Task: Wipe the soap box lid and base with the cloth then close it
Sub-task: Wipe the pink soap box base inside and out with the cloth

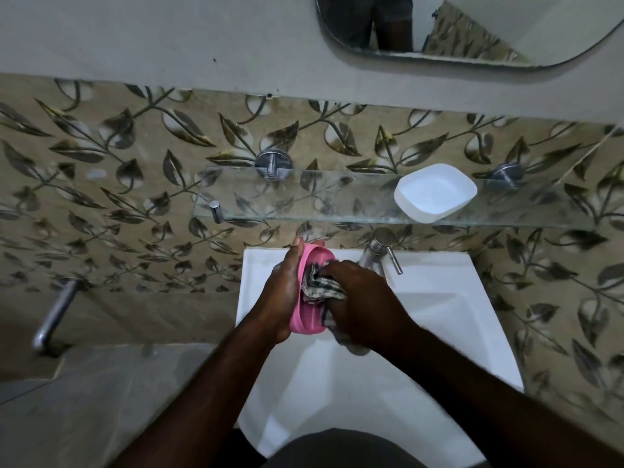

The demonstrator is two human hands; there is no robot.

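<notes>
- Setting: bathroom; white ceramic washbasin (439,298) against a wall tiled in beige with a dark leaf-and-vine pattern (118,204); plain grey wall above.
- Clear glass shelf (304,201) on round chrome mounts above the basin; rounded mirror (472,25) at top right.
- Chrome lever tap (380,251) at the basin's back edge; a chrome bar (54,315) juts from the wall at left.
- White part of the soap box (435,192): smooth plastic, rounded-square, hollow side up, on the glass shelf, right of centre.
- Pink part of the soap box (309,298): smooth oval plastic, held on edge over the basin.
- Left hand (283,288): grip closed around the pink part's outer side.
- Right hand (361,305): grip closed on a bunched checked cloth (320,285), pressed into the pink hollow.
</notes>
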